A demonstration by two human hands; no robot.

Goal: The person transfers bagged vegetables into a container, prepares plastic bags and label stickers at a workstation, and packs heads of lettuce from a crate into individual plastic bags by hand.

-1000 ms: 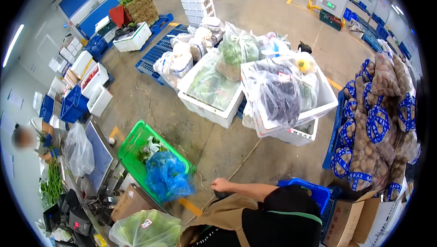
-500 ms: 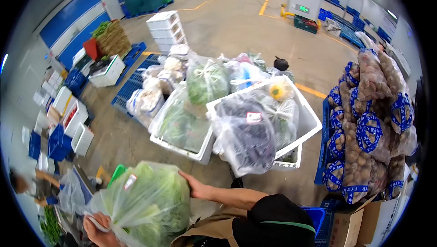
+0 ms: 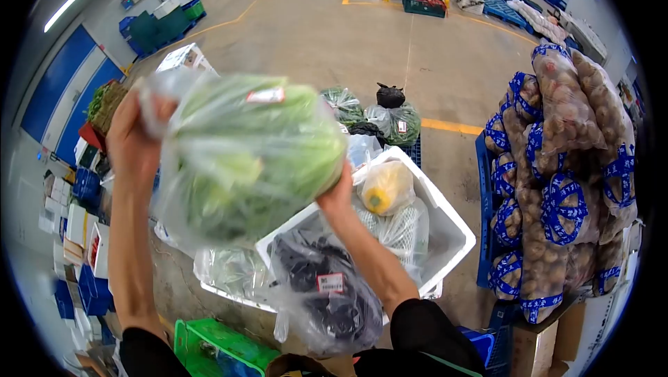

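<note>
A clear plastic bag of green leafy vegetables (image 3: pixel 257 161), with a white and red label, is held up in front of me. My left hand (image 3: pixel 136 126) is closed round the gathered neck of the bag on its left. My right hand (image 3: pixel 337 193) supports the bag's lower right side, its fingers partly hidden behind it. Below my right forearm lies a bag of dark purple vegetables (image 3: pixel 327 300) over the near edge of a white foam box (image 3: pixel 445 245). Inside that box are a bag with a yellow item (image 3: pixel 386 189) and a bag of netted pale items (image 3: pixel 403 234).
Net sacks with blue bands (image 3: pixel 557 203) are piled on a blue pallet at the right. A green crate (image 3: pixel 223 342) stands at the lower left. Further bags (image 3: pixel 400 123) and a black bag (image 3: pixel 390 95) sit behind the foam box. A cardboard box (image 3: pixel 532 349) is lower right.
The bag of green leafy vegetables was first lying low at the left, then was grasped with both hands, and is now raised over the foam boxes. The view has turned rightward.
</note>
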